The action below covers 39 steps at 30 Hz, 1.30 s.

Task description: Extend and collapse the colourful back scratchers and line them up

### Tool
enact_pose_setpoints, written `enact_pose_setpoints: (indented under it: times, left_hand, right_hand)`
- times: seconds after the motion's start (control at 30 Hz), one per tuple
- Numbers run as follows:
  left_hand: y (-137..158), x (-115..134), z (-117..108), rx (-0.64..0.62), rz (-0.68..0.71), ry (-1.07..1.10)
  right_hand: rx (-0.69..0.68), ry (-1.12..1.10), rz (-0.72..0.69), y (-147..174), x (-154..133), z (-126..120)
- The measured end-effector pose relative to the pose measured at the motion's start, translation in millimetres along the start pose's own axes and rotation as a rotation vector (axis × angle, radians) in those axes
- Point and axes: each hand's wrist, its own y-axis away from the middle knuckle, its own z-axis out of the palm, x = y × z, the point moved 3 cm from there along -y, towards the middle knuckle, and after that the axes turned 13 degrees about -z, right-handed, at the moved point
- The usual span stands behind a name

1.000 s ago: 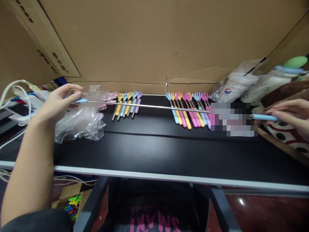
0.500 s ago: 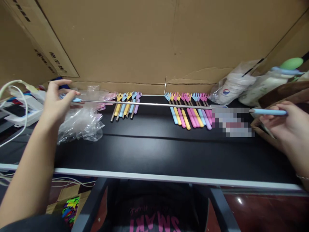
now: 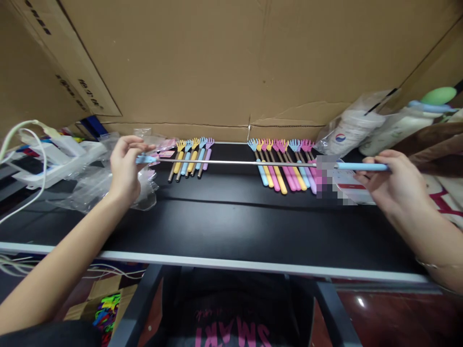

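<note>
A telescopic back scratcher (image 3: 231, 163) with a thin metal rod stretches across the view, level above the desk. My left hand (image 3: 127, 166) is closed around its light blue claw end. Its light blue handle is gripped by my right hand (image 3: 392, 185), fingers wrapped round the far end. Behind the rod lie two groups of back scratchers on the black desk: a smaller left group (image 3: 191, 156) in yellow, blue and purple, and a larger right group (image 3: 282, 166) in blue, yellow, pink and purple. Clear plastic bags (image 3: 97, 188) lie beside my left hand.
A white power strip (image 3: 72, 159) with cables stands at the left. A bagged cup (image 3: 350, 130) and a bottle (image 3: 394, 127) are at the back right. Cardboard (image 3: 202, 62) walls the back. Below the desk edge (image 3: 231, 263) stands a box of colourful items (image 3: 106, 313).
Both hands have come closer together, the left moving right and the right moving left. The back scratcher's metal rod is shorter between them.
</note>
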Motion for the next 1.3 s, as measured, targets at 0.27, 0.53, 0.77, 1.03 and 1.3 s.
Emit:
enact_pose_setpoints:
  times: [0.27, 0.53, 0.77, 1.03, 1.3]
  left_hand:
    - [19.8, -4.0, 16.8, -0.274, 0.135, -0.143]
    - [28.3, -2.2, 16.4, -0.41, 0.256, -0.423]
    - [34.7, 2.4, 21.4, -0.31, 0.4, -0.601]
    - [75.9, 1.6, 61.3, -0.519, 0.567, -0.685]
    - [71.8, 13.2, 66.9, -0.37, 0.817, -0.919]
  right_hand:
    - [-0.386, 0.092, -0.078, 31.3, -7.6, 23.6]
    - [-0.626, 0.226, -0.002, 20.3, 4.6, -2.6]
    - [-0.526, 0.232, 0.114, 16.3, 8.6, -10.1]
    - [-0.757, 0.17, 0.168, 48.1, 10.0, 24.1]
    - [-0.909, 0.422, -0.254, 48.4, -10.6, 44.2]
